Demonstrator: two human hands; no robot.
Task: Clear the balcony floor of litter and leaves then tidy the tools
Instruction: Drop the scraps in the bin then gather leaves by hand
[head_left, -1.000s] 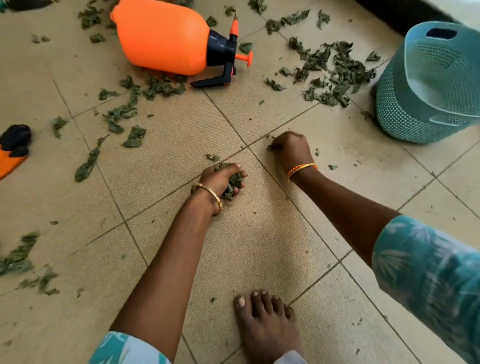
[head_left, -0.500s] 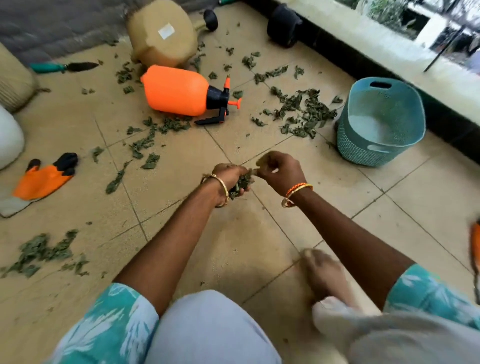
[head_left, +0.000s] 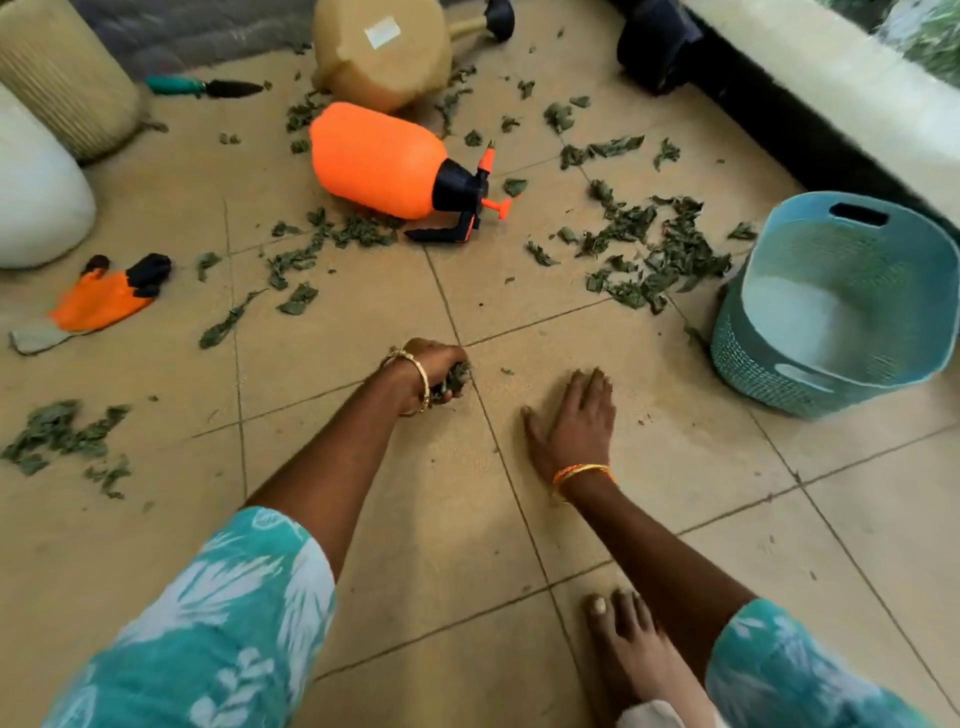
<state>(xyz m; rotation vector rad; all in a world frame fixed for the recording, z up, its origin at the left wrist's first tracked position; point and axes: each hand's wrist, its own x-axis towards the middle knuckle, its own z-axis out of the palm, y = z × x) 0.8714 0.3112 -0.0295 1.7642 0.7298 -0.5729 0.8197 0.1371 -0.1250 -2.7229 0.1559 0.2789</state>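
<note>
Leaf-gathering step, from the look of it. Left hand (head_left: 434, 366) clutches a wad of leaves (head_left: 453, 379); right hand (head_left: 576, 421) flat, fingers spread on floor (head_left: 675, 467). Big leaf scatter (head_left: 654, 249) lies beside teal basket (head_left: 841, 306). Next: probably drop wad into basket.

Dry, crumpled green leaves (head_left: 670, 249) litter the beige tiled balcony floor (head_left: 363, 519), thickest at two o'clock beside a teal perforated basket (head_left: 810, 374) tilted open toward the viewer. An orange pump sprayer (head_left: 379, 161) lies on its side at twelve o'clock. An orange glove (head_left: 98, 301) lies flat at ten o'clock. A green-handled trowel (head_left: 202, 87) lies at eleven o'clock.
</note>
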